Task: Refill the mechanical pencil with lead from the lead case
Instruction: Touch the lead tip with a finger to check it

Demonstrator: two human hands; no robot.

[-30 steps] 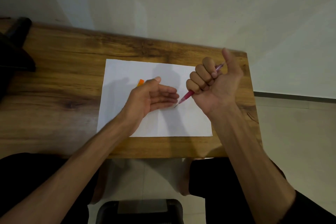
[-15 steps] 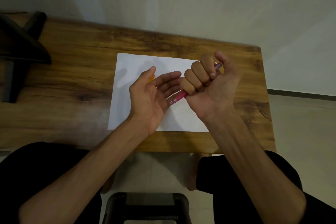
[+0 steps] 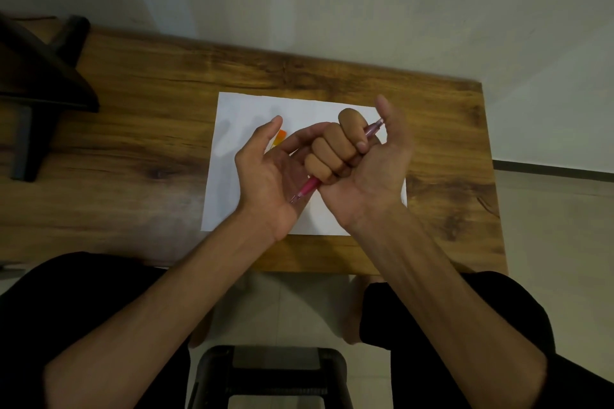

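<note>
Right fingers [image 3: 332, 156]: four curled into a fist round the barrel of the mechanical pencil [image 3: 307, 188]; thumb straight, raised clear of the barrel, pointing up and away
Right hand [image 3: 365, 169]: palm toward the camera, held above the paper; grips the pencil along a slant
Mechanical pencil: slim translucent pink plastic tube; tapered tip end juts from the bottom of the fist, down-left; paler cap end shows at the top of the fist beside the thumb base
Pencil tip: narrow metal-looking point; lies over the left palm; whether it touches the skin cannot be told
Left fingers [image 3: 300, 139]: straight to relaxed, held together, reaching behind the right fist; thumb spread upward; nothing held
Left hand [image 3: 269, 176]: palm open and facing up and right, cupped just under the pencil's lower end
Lead case [image 3: 279, 137]: small flat piece, orange top over a pale lower part; lies on the paper just beyond the left thumb, mostly hidden by that hand
Paper [image 3: 246, 116]: white rectangular sheet, smooth, flat on the table
Table [image 3: 149, 116]: wood with strong dark grain and knots, matte; straight front edge
Left edge of table: dark angular object [image 3: 40, 76], black, hard-edged; kind cannot be told
Below the table: black stool [image 3: 275, 372], rounded frame, on pale floor tiles; person's legs in black fabric either side
</note>
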